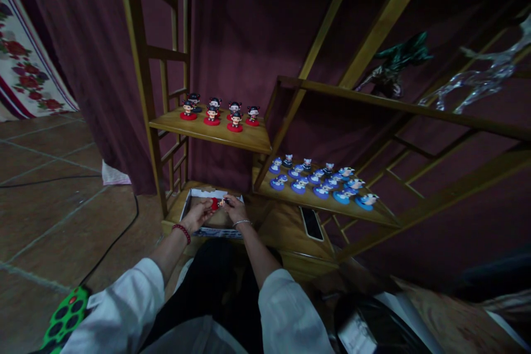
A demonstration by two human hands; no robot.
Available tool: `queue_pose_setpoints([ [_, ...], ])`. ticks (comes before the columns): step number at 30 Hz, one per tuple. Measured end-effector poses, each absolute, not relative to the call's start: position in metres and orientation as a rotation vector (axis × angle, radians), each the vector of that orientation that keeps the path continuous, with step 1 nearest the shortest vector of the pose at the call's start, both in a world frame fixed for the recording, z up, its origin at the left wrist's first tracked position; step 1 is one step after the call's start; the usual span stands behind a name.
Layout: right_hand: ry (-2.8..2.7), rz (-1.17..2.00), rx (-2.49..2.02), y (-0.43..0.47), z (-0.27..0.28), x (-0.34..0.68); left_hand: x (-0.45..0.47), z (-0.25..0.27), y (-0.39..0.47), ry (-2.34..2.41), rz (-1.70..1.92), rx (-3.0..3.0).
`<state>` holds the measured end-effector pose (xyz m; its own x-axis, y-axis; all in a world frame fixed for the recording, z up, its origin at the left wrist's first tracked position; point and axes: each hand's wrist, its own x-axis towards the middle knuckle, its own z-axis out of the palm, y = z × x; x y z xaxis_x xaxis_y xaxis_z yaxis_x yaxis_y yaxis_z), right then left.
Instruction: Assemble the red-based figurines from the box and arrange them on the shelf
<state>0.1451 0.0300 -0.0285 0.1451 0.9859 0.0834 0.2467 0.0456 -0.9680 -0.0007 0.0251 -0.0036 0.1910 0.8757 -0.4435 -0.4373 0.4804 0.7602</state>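
Over an open cardboard box on the bottom shelf, both hands hold one small figurine. My left hand grips its red round base. At the figurine's dark-haired head, the fingers of my right hand are closed. The figurine lies tilted sideways between the hands. On the upper left shelf stand several similar black-haired figurines on red bases. Several blue and purple figurines stand in rows on the shelf to the right, with a few dark ones behind.
A phone lies on the bottom shelf right of the box. Higher up stand a clear glass horse and a dark green sculpture. Wooden posts frame the shelves. A green power strip and its cable are on the tiled floor at left.
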Motion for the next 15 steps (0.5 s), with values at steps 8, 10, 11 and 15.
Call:
queue_pose_setpoints([
  [8, -1.134, 1.066, -1.294, 0.021, -0.02, 0.137, -0.001, -0.006, 0.019, 0.952, 0.98, 0.45],
  [10, -1.138, 1.077, -1.296, 0.02, -0.018, 0.136, -0.002, -0.008, 0.019, 0.937, 0.981, 0.428],
  [11, -1.142, 1.085, -1.296, 0.02, -0.017, 0.135, -0.002, -0.009, 0.019, 0.93, 0.978, 0.421],
  [15, -1.156, 1.095, -1.265, 0.019, -0.015, 0.134, -0.002, -0.014, 0.019, 0.9, 0.956, 0.39],
])
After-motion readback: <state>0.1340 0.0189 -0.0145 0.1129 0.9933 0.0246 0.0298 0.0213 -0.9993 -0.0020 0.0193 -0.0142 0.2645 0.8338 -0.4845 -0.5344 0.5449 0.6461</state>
